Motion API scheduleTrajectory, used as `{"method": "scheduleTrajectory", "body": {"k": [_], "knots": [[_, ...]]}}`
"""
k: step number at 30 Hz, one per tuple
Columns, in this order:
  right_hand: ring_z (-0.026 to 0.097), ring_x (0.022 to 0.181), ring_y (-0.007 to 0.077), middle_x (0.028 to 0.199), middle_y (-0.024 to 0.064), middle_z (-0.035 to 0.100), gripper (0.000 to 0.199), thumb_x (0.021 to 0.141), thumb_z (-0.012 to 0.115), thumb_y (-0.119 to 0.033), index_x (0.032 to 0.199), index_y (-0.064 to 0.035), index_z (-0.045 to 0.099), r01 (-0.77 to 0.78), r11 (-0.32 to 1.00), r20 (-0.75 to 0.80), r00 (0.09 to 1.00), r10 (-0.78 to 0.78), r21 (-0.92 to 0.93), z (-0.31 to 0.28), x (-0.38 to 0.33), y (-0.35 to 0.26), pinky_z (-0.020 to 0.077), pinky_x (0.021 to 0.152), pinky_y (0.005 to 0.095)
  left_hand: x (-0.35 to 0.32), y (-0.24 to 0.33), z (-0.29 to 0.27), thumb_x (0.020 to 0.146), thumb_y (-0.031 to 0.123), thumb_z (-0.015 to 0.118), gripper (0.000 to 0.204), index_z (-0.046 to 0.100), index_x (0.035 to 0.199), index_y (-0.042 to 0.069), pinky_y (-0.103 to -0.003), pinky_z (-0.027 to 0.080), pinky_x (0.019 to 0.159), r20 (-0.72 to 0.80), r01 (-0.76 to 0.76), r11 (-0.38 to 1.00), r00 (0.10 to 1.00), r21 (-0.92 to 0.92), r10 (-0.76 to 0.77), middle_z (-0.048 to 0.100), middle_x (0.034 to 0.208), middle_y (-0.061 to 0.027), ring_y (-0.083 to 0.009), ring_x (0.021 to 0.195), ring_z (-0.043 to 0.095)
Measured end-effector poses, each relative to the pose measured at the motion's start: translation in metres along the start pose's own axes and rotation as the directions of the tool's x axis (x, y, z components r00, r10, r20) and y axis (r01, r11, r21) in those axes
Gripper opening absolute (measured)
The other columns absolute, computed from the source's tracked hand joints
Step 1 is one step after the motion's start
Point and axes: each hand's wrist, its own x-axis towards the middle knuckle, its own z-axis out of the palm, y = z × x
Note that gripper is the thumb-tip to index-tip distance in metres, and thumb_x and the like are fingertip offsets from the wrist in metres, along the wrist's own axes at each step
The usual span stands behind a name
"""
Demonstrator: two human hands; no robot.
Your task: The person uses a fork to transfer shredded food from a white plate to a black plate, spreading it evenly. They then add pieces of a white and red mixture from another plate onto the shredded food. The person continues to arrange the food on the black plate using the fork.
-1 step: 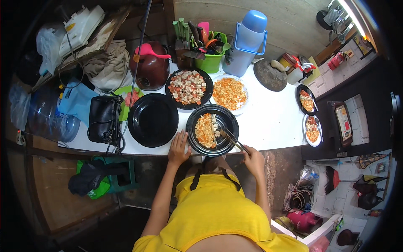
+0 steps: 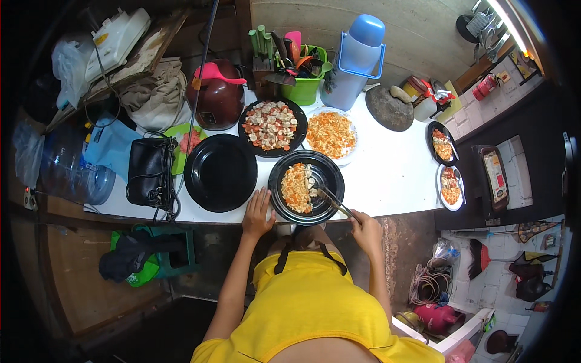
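My left hand (image 2: 258,213) lies flat at the table's front edge, fingers stretched out, beside the rim of a round black plate (image 2: 330,174). In my right hand (image 2: 365,231) is a pair of metal tongs (image 2: 334,202), tips down in that plate. The plate's left half bears orange-and-pale shredded food (image 2: 295,189), with pale round slices along its right side by the tongs. Behind it stand a black plate of chopped pale and reddish slices (image 2: 270,126) and a white plate of orange shreds (image 2: 330,137). To the left sits a bare black plate (image 2: 220,173).
A black handbag (image 2: 148,172) lies at the table's left. Toward the back are a dark red rice cooker (image 2: 216,97), a green utensil holder (image 2: 301,92), a blue-topped jug (image 2: 354,66) and a dark stone (image 2: 387,110). Two served plates, one black (image 2: 433,130), one white (image 2: 443,199), stand at right.
The tongs in my right hand have shifted very slightly over the plate. Everything else looks the same.
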Motion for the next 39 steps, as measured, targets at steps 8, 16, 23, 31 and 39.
{"method": "scheduleTrajectory", "body": {"k": [8,16,23,31,39], "knots": [[0.062,0.072,0.022,0.091,0.0041,0.066,0.037,0.075,0.061,-0.007,0.11,-0.0112,0.069,0.473,0.717,0.019,0.841,-0.541,-0.512,-0.016,-0.003,-0.007,0.048,0.066,0.0354,0.0,0.0,-0.001,0.086,0.026,0.053,0.06,0.043,0.139,0.001,-0.047,0.039,0.104,-0.005,-0.013,1.0,1.0,0.004,0.013,0.049,0.137,-0.022,-0.0403,0.126,0.047],[0.056,0.08,0.0168,0.094,0.0017,0.059,0.036,0.081,0.057,-0.012,0.116,-0.0066,0.065,0.652,0.317,0.31,0.66,-0.684,-0.689,-0.028,0.021,-0.014,0.0428,0.071,0.0299,-0.001,0.0,0.0,0.083,0.021,0.056,0.06,0.043,0.139,0.001,-0.046,0.039,0.104,-0.01,-0.006,1.0,1.0,0.009,0.006,0.052,0.135,-0.0195,-0.0387,0.126,0.047],[0.054,0.078,0.0168,0.085,0.0016,0.054,0.03,0.085,0.056,-0.012,0.113,-0.0045,0.064,0.685,0.255,0.317,0.592,-0.741,-0.683,-0.022,0.035,-0.027,0.0414,0.067,0.0299,-0.001,0.001,0.0,0.082,0.023,0.056,0.062,0.043,0.139,0.001,-0.047,0.04,0.103,-0.02,-0.002,1.0,1.0,-0.003,0.002,0.053,0.132,-0.021,-0.0399,0.125,0.048],[0.056,0.079,0.0173,0.083,0.0019,0.054,0.028,0.083,0.056,-0.012,0.108,-0.0048,0.065,0.687,0.26,0.321,0.596,-0.736,-0.678,-0.023,0.04,-0.032,0.042,0.068,0.0304,0.0,-0.001,0.0,0.082,0.022,0.057,0.063,0.043,0.139,0.002,-0.047,0.04,0.103,-0.02,-0.002,1.0,1.0,-0.013,0.002,0.053,0.132,-0.0205,-0.0396,0.125,0.048],[0.057,0.078,0.018,0.082,0.0019,0.056,0.022,0.086,0.056,-0.013,0.103,-0.0063,0.067,0.698,0.293,0.313,0.602,-0.735,-0.654,-0.034,0.036,-0.023,0.0426,0.07,0.0317,0.0,0.001,-0.001,0.08,0.018,0.059,0.062,0.044,0.138,0.001,-0.047,0.039,0.103,-0.015,0.007,1.0,1.0,-0.023,-0.007,0.053,0.133,-0.0191,-0.0392,0.126,0.047]]}}
